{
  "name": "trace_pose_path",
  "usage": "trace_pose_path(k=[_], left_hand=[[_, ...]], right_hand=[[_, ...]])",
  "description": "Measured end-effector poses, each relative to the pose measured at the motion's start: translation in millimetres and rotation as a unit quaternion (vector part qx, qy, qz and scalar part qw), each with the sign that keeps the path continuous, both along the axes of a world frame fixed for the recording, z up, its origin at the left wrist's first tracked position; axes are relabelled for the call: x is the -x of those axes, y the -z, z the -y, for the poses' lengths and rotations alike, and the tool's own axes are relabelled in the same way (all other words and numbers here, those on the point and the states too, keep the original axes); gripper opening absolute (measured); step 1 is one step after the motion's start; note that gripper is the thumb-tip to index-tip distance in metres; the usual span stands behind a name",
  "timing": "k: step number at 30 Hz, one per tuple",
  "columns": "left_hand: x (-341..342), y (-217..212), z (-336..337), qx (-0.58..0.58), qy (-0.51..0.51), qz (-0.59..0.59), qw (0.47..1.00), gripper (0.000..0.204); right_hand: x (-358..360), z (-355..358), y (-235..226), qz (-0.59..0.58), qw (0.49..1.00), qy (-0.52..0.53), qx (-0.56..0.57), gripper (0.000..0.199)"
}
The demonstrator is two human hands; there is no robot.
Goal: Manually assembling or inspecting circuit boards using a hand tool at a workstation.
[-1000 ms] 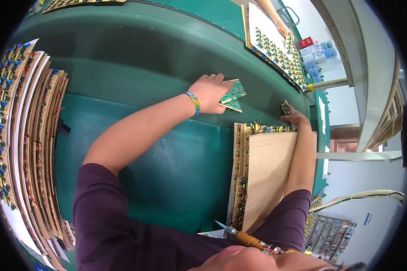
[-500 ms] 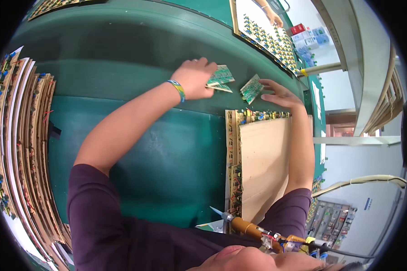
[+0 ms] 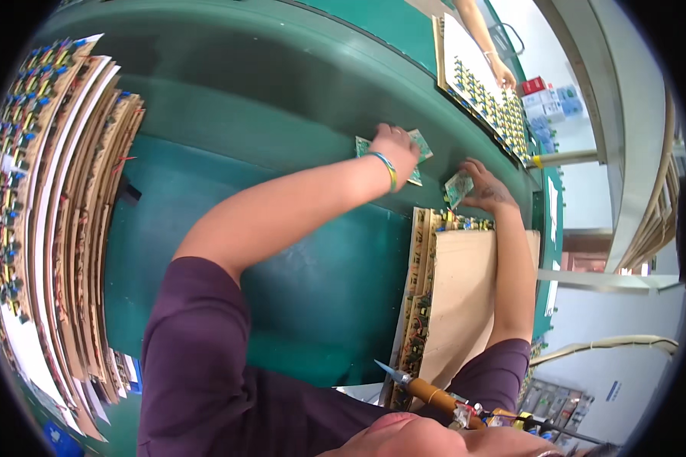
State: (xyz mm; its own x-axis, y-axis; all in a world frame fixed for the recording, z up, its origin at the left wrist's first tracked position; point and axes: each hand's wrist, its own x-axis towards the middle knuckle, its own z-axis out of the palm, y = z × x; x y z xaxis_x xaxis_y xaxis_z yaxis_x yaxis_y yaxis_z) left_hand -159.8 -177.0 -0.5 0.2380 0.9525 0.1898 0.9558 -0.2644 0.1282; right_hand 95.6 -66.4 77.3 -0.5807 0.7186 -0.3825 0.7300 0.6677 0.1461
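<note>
While the left hand [image 3: 396, 152] is curled over green circuit boards [image 3: 421, 145] at the upper centre of the frame, their corners poking out around it, the right hand [image 3: 489, 189], just to the right, holds a single board [image 3: 457, 189] between thumb and fingers. Handling boards with both hands appears to be the step underway. The next move seems to call for a light edge grip, clear of the cardboard sheet [image 3: 465, 266] right of centre. Stacked layers [image 3: 68, 228] of cardboard and parts fill the left side.
</note>
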Motion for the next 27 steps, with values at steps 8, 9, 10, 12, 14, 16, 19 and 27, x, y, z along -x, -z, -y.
trace_pose_path(k=[8, 9, 10, 12, 14, 16, 19, 27], left_hand=[[-6.4, 7.9, -0.9, -0.042, 0.013, 0.097, 0.994, 0.037], [-3.9, 5.4, -0.5, -0.037, 0.032, 0.095, 0.994, 0.039], [5.9, 2.6, 1.8, -0.010, 0.018, 0.103, 0.994, 0.040], [26.3, -5.3, 4.5, 0.050, 0.009, 0.128, 0.990, 0.043], [43.4, -19.7, 8.2, 0.051, -0.018, 0.158, 0.986, 0.046], [64.2, -26.7, 11.4, 0.026, -0.020, 0.256, 0.966, 0.054], [75.2, -47.6, 29.2, 0.053, -0.003, 0.474, 0.879, 0.048], [105.5, -50.9, 111.5, 0.266, 0.061, 0.819, 0.504, 0.034]], right_hand=[[-29.1, -22.7, 6.1, -0.068, 0.994, -0.051, -0.066, 0.043], [-40.3, -23.1, 2.1, -0.057, 0.996, 0.018, -0.059, 0.039], [-38.7, -18.0, -0.4, -0.066, 0.990, -0.035, -0.118, 0.029], [-41.6, -11.3, -3.6, -0.108, 0.985, -0.010, -0.137, 0.027], [-48.8, -12.9, 1.3, -0.325, 0.938, 0.032, -0.115, 0.029], [-54.7, -3.8, -18.0, -0.330, 0.916, 0.075, -0.217, 0.030], [-67.7, 31.4, -59.7, -0.371, 0.874, 0.153, -0.273, 0.027], [-118.2, 125.9, -70.2, -0.506, 0.806, 0.220, -0.215, 0.026]])
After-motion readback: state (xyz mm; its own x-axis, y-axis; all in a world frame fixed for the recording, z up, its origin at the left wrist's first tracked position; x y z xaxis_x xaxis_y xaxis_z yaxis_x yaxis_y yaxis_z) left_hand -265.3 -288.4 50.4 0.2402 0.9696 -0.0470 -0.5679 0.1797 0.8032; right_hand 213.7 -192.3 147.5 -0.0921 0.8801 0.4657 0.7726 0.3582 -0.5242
